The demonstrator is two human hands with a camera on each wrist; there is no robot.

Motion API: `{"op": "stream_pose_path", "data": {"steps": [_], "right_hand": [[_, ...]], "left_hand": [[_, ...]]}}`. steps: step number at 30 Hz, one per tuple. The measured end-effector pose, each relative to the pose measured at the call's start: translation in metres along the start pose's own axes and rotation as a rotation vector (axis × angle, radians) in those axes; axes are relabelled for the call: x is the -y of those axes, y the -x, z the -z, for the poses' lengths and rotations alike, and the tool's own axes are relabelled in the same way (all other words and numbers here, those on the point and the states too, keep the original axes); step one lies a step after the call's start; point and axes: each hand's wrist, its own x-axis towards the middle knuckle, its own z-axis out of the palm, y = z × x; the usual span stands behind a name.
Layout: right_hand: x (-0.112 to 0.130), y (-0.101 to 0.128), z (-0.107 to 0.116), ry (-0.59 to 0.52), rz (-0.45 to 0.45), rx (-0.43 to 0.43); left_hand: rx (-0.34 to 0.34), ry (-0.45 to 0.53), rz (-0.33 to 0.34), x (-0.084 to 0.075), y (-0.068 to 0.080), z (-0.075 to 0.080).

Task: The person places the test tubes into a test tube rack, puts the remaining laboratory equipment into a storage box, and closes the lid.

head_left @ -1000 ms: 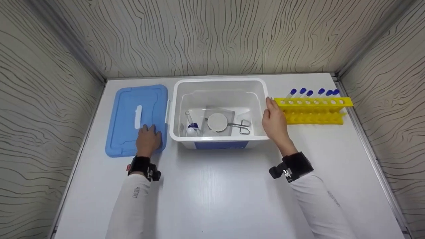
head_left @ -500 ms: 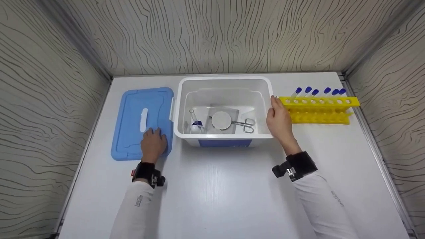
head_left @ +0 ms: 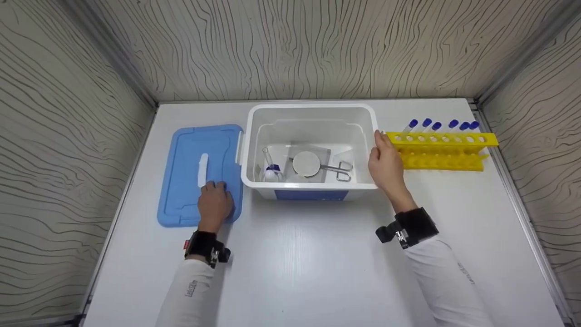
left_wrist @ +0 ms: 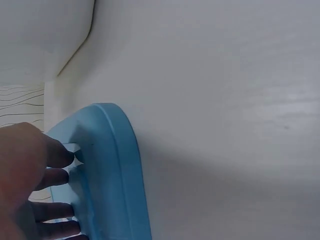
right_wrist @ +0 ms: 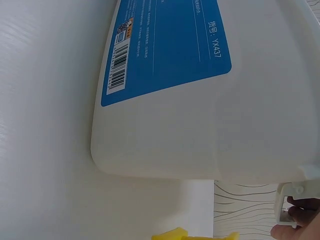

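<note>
Your left hand [head_left: 214, 204] lay flat, its grip relaxed, on the blue lid [head_left: 199, 175], already off beside the white box [head_left: 312, 111]. Your right hand [head_left: 386, 165] touched the box's side, holding nothing; the contents remained inside.

no real change – slight camera drift
</note>
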Motion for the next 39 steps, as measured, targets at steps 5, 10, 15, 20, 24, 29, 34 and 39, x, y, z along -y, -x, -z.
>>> {"op": "stream_pose_path", "data": {"steps": [5,10,15,20,24,29,34,39], "right_hand": [[-0.001,0.001,0.004,0.007,-0.019,0.004],[-0.001,0.000,0.004,0.009,-0.017,0.005],[-0.001,-0.001,0.002,0.012,0.007,-0.009],[-0.001,0.000,0.000,0.004,0.019,-0.014],[-0.002,0.001,0.000,0.002,0.030,-0.024],[-0.002,0.001,0.000,0.007,0.026,-0.015],[-0.002,0.000,0.000,0.000,0.018,-0.011],[-0.001,0.000,0.000,0.001,0.017,-0.016]], "left_hand": [[0.010,-0.032,-0.026,-0.002,0.006,-0.001],[-0.008,-0.075,-0.048,0.000,0.014,-0.004],[-0.039,-0.115,-0.087,0.004,0.014,0.002],[-0.087,-0.065,-0.051,0.011,0.002,0.012],[-0.151,-0.009,0.000,0.019,-0.011,0.015],[-0.160,0.040,0.058,0.027,-0.024,0.015],[-0.107,0.053,0.070,0.028,-0.034,0.016],[-0.073,0.029,0.098,0.027,-0.041,0.017]]}}
